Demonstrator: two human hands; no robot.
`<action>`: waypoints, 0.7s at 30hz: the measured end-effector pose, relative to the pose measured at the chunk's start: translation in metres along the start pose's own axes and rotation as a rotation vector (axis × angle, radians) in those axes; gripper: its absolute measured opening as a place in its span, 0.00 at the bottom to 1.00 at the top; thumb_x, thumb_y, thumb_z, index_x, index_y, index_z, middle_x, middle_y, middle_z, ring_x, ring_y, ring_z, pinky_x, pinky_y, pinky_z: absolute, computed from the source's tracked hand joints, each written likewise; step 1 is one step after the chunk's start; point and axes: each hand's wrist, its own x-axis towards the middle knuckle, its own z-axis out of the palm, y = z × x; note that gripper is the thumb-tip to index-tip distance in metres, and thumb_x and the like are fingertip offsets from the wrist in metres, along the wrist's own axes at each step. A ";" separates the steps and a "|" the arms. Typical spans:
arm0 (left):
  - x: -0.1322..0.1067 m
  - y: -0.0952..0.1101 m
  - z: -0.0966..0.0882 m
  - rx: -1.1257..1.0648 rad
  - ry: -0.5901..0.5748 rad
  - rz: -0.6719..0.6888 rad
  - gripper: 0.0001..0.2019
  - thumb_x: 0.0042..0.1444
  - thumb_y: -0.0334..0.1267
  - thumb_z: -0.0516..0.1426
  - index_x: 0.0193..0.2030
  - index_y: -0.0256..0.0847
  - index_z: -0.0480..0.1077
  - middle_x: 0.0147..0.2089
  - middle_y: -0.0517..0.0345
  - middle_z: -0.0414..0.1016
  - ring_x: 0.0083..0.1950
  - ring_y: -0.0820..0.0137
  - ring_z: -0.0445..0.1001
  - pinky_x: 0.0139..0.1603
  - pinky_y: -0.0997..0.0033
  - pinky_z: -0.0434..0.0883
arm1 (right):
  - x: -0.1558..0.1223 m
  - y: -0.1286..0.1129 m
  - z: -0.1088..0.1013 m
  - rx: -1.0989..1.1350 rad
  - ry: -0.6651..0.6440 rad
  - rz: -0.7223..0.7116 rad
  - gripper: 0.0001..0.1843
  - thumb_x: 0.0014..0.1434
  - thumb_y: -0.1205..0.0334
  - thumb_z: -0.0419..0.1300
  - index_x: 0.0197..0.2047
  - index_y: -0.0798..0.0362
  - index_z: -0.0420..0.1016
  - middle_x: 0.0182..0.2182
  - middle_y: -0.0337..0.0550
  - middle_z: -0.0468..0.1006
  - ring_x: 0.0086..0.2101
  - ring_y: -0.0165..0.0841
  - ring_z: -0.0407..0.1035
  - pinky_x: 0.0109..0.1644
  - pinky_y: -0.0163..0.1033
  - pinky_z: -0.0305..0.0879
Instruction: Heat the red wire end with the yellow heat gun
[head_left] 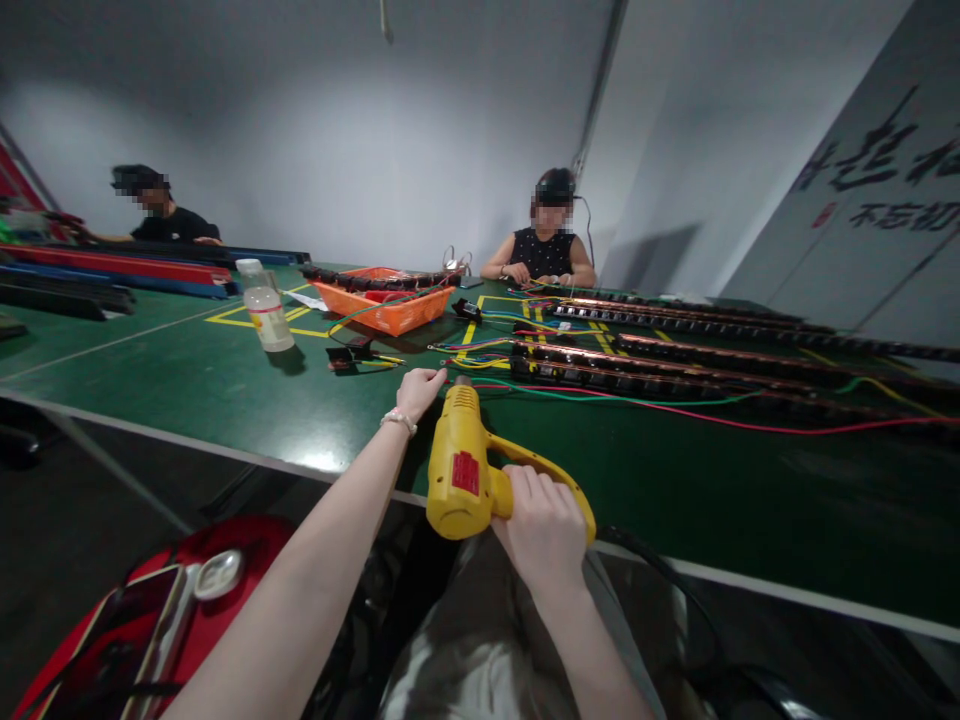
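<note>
My right hand [544, 520] is wrapped round the handle of a yellow heat gun [459, 465], above the table's front edge. The gun's metal nozzle points away from me, over the tabletop. Just left of the nozzle is my closed left hand [420, 392], its fingertips at the ends of a red wire [675, 408] and a green wire [637, 399]. These wires run off to the right. What exactly lies between the left fingers is mostly hidden. Beyond the hands, long black strips with copper-coloured tops [600, 364] lie across the table, thin coloured wires coming from their left ends.
An orange basket [390, 316] holds dark wired parts. A clear bottle [266, 310] stands left of it, and small black pieces with leads [352, 356] lie nearer. Two people sit across the table. At lower left, a red stool [255, 535] bears a phone [112, 640].
</note>
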 end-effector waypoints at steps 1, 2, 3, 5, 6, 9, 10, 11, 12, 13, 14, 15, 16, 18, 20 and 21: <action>0.001 -0.003 0.001 -0.030 0.000 0.013 0.25 0.54 0.55 0.46 0.16 0.37 0.63 0.17 0.61 0.58 0.23 0.75 0.57 0.24 0.74 0.48 | 0.000 0.001 0.000 0.001 0.004 0.001 0.11 0.48 0.65 0.58 0.38 0.53 0.69 0.29 0.39 0.73 0.31 0.34 0.62 0.37 0.39 0.50; 0.003 -0.006 0.002 -0.060 0.000 0.021 0.26 0.53 0.56 0.46 0.15 0.37 0.62 0.16 0.61 0.57 0.22 0.76 0.55 0.24 0.74 0.48 | 0.000 0.002 0.000 0.003 0.005 0.001 0.11 0.49 0.65 0.58 0.38 0.53 0.69 0.29 0.39 0.73 0.31 0.33 0.62 0.37 0.39 0.50; 0.004 -0.009 0.003 -0.090 0.001 0.022 0.26 0.53 0.56 0.46 0.15 0.37 0.61 0.15 0.61 0.56 0.21 0.76 0.55 0.24 0.74 0.48 | 0.000 0.003 -0.001 0.005 0.005 0.000 0.11 0.49 0.65 0.58 0.38 0.53 0.69 0.29 0.39 0.73 0.31 0.33 0.62 0.37 0.39 0.50; 0.005 -0.014 0.006 -0.152 -0.001 0.014 0.27 0.53 0.57 0.46 0.15 0.38 0.60 0.15 0.62 0.57 0.20 0.76 0.55 0.23 0.75 0.49 | -0.001 0.008 -0.002 0.008 0.005 0.002 0.10 0.49 0.64 0.58 0.38 0.53 0.69 0.28 0.39 0.73 0.31 0.34 0.63 0.37 0.39 0.50; 0.006 -0.015 0.007 -0.182 -0.004 0.007 0.27 0.53 0.57 0.45 0.15 0.38 0.59 0.15 0.62 0.58 0.20 0.76 0.56 0.23 0.75 0.50 | -0.001 0.010 -0.002 0.007 0.006 0.005 0.10 0.49 0.63 0.57 0.37 0.53 0.69 0.27 0.39 0.73 0.31 0.34 0.63 0.37 0.38 0.50; 0.005 -0.017 0.009 -0.251 -0.023 -0.011 0.27 0.53 0.59 0.45 0.16 0.38 0.59 0.15 0.62 0.59 0.19 0.76 0.57 0.22 0.75 0.52 | -0.003 0.021 -0.005 0.001 0.004 0.006 0.08 0.50 0.62 0.57 0.36 0.52 0.70 0.27 0.39 0.73 0.31 0.33 0.64 0.37 0.38 0.50; 0.004 -0.017 0.008 -0.262 -0.029 -0.013 0.27 0.53 0.59 0.45 0.16 0.38 0.58 0.15 0.62 0.59 0.19 0.76 0.58 0.23 0.76 0.53 | -0.004 0.025 -0.007 -0.002 0.000 0.004 0.09 0.50 0.62 0.57 0.37 0.53 0.70 0.28 0.40 0.74 0.32 0.33 0.65 0.37 0.38 0.50; 0.003 -0.016 0.008 -0.268 -0.035 -0.014 0.27 0.53 0.59 0.45 0.16 0.38 0.58 0.15 0.62 0.59 0.19 0.76 0.58 0.23 0.76 0.53 | -0.005 0.030 -0.008 -0.006 -0.005 0.003 0.10 0.50 0.62 0.57 0.37 0.53 0.70 0.29 0.40 0.75 0.32 0.33 0.66 0.38 0.38 0.51; 0.002 -0.015 0.007 -0.267 -0.041 -0.014 0.27 0.53 0.59 0.45 0.16 0.39 0.58 0.15 0.62 0.59 0.19 0.76 0.58 0.23 0.76 0.54 | -0.006 0.035 -0.009 -0.011 -0.010 0.002 0.11 0.50 0.62 0.57 0.38 0.53 0.69 0.30 0.41 0.75 0.33 0.34 0.66 0.39 0.38 0.51; 0.001 -0.014 0.006 -0.262 -0.046 -0.013 0.27 0.53 0.59 0.45 0.16 0.39 0.58 0.15 0.62 0.59 0.19 0.76 0.59 0.23 0.76 0.55 | -0.007 0.040 -0.010 -0.021 -0.012 0.005 0.12 0.50 0.62 0.57 0.39 0.54 0.69 0.31 0.41 0.76 0.34 0.34 0.67 0.39 0.38 0.52; 0.001 -0.013 0.005 -0.249 -0.053 -0.014 0.26 0.54 0.58 0.45 0.16 0.39 0.58 0.15 0.62 0.59 0.19 0.76 0.59 0.23 0.76 0.55 | -0.009 0.046 -0.011 -0.036 -0.015 0.010 0.12 0.49 0.62 0.57 0.39 0.54 0.69 0.32 0.41 0.76 0.34 0.34 0.67 0.39 0.38 0.53; 0.000 -0.013 0.005 -0.229 -0.060 -0.016 0.26 0.54 0.57 0.45 0.16 0.39 0.58 0.15 0.62 0.59 0.19 0.76 0.60 0.24 0.76 0.55 | -0.010 0.053 -0.012 -0.055 -0.019 0.013 0.12 0.50 0.61 0.58 0.39 0.54 0.69 0.32 0.40 0.76 0.34 0.33 0.68 0.39 0.38 0.53; 0.000 -0.012 0.004 -0.203 -0.066 -0.017 0.26 0.54 0.57 0.45 0.16 0.39 0.59 0.15 0.62 0.60 0.19 0.75 0.60 0.24 0.75 0.55 | -0.011 0.059 -0.013 -0.076 -0.025 0.012 0.12 0.50 0.61 0.58 0.40 0.53 0.69 0.32 0.40 0.75 0.34 0.33 0.68 0.39 0.38 0.54; 0.000 -0.012 0.004 -0.144 -0.075 -0.013 0.25 0.54 0.56 0.44 0.16 0.39 0.60 0.15 0.61 0.60 0.20 0.74 0.61 0.25 0.75 0.55 | -0.015 0.075 -0.016 -0.112 -0.051 -0.011 0.13 0.51 0.59 0.58 0.41 0.53 0.68 0.32 0.39 0.75 0.34 0.34 0.69 0.38 0.38 0.55; 0.000 -0.012 0.004 -0.100 -0.078 -0.004 0.26 0.54 0.56 0.44 0.15 0.39 0.61 0.15 0.61 0.60 0.21 0.74 0.61 0.25 0.74 0.55 | -0.020 0.091 -0.019 -0.123 -0.086 -0.036 0.16 0.52 0.55 0.57 0.42 0.53 0.67 0.33 0.41 0.76 0.34 0.34 0.69 0.38 0.38 0.56; 0.000 -0.012 0.004 -0.088 -0.077 -0.001 0.26 0.54 0.56 0.44 0.16 0.39 0.62 0.15 0.60 0.60 0.21 0.73 0.62 0.26 0.74 0.55 | -0.022 0.099 -0.021 -0.127 -0.096 -0.036 0.17 0.52 0.53 0.57 0.43 0.53 0.67 0.33 0.41 0.76 0.34 0.34 0.70 0.37 0.39 0.57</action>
